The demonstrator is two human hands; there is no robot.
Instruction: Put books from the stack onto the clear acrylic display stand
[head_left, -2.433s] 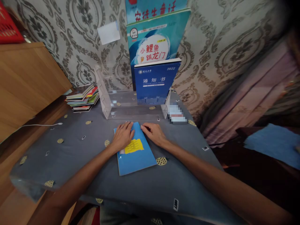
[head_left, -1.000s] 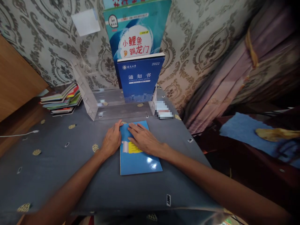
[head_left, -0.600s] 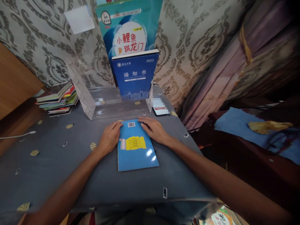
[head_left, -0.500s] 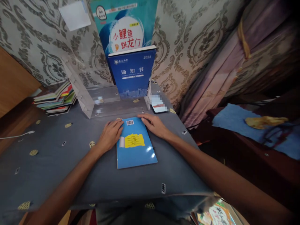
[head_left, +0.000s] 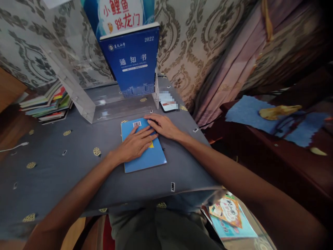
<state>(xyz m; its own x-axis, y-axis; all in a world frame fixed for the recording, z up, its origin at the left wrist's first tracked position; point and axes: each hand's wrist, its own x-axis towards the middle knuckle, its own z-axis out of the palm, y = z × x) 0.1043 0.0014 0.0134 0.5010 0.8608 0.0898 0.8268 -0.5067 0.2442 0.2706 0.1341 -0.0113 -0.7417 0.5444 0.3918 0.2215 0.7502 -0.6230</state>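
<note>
A thin blue book [head_left: 145, 162] lies flat on the grey patterned tablecloth, its barcode side up. My left hand [head_left: 139, 141] rests across the middle of the cover with its fingers spread, hiding most of the yellow patch. At the book's upper right corner is my right hand [head_left: 161, 125], its fingers stretched out over the edge and partly on the cover. The fingertips of the two hands are close together. Behind the book stands a clear acrylic stand [head_left: 87, 110], which holds a dark blue booklet [head_left: 132, 60] and a teal picture book [head_left: 122, 15] upright.
A stack of books [head_left: 49, 102] sits at the back left, near a white cable [head_left: 15, 147]. To the right of the stand lies a phone [head_left: 169, 105]. Books [head_left: 229, 215] rest low at the right, and a blue cloth [head_left: 241, 113] covers part of a dark red surface.
My left hand has moved from the book's left edge onto the middle of its cover. My right hand stays by the upper right corner. The camera view has tilted down.
</note>
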